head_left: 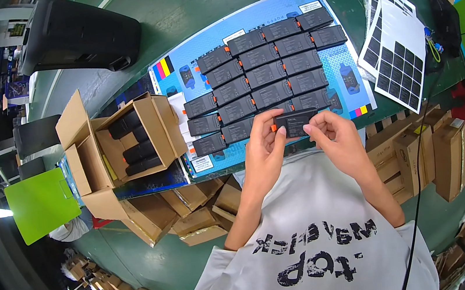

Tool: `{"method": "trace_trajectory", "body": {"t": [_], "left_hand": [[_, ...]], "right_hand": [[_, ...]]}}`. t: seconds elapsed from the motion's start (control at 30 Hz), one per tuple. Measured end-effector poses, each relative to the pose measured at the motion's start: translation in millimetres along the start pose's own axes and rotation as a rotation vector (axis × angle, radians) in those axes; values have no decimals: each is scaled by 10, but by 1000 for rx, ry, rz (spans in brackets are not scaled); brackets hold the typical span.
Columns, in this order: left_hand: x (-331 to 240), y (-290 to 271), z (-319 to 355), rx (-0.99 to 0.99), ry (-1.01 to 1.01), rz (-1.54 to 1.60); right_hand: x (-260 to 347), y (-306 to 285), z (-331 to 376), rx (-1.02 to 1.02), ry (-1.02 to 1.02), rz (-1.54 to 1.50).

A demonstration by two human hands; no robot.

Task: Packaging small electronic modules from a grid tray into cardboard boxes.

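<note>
A dark rectangular device (pixel 295 122) is held between the left hand (pixel 264 151) and the right hand (pixel 337 138), near the body. Just beyond, rows of matching devices (pixel 267 73) are laid on a blue sheet (pixel 285 6). An open cardboard box (pixel 126 141) is seen left.

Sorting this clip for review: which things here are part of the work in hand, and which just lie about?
In the work:
left hand
right hand
black module held by both
rows of black modules
blue sheet

Lying about:
open carton
label sheets
green folder
</note>
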State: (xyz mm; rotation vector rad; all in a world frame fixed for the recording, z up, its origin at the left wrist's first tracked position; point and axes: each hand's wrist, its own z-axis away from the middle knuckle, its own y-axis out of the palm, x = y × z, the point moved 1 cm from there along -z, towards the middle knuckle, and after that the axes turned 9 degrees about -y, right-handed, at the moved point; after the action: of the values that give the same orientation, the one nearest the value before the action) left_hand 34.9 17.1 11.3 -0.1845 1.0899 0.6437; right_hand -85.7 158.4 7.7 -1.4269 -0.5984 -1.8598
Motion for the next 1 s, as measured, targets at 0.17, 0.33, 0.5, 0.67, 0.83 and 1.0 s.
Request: {"method": "trace_trajectory", "body": {"t": [0.17, 0.33, 0.5, 0.67, 0.83, 1.0], "left_hand": [[-17, 18, 6, 5, 3, 27], [-29, 19, 7, 4, 7, 19], [15, 31, -21, -11, -4, 35], [52, 62, -32, -51, 30, -9], [-101, 103, 99, -254, 172, -170], [-134, 118, 35, -69, 89, 78]], "right_hand": [[-15, 22, 2, -28, -27, 23], [-2, 28, -2, -25, -38, 34], [33, 69, -4, -60, -52, 119], [34, 113, 12, -155, -139, 276], [27, -38, -83, -419, -99, 489], [80, 107, -64, -123, -61, -306]]}}
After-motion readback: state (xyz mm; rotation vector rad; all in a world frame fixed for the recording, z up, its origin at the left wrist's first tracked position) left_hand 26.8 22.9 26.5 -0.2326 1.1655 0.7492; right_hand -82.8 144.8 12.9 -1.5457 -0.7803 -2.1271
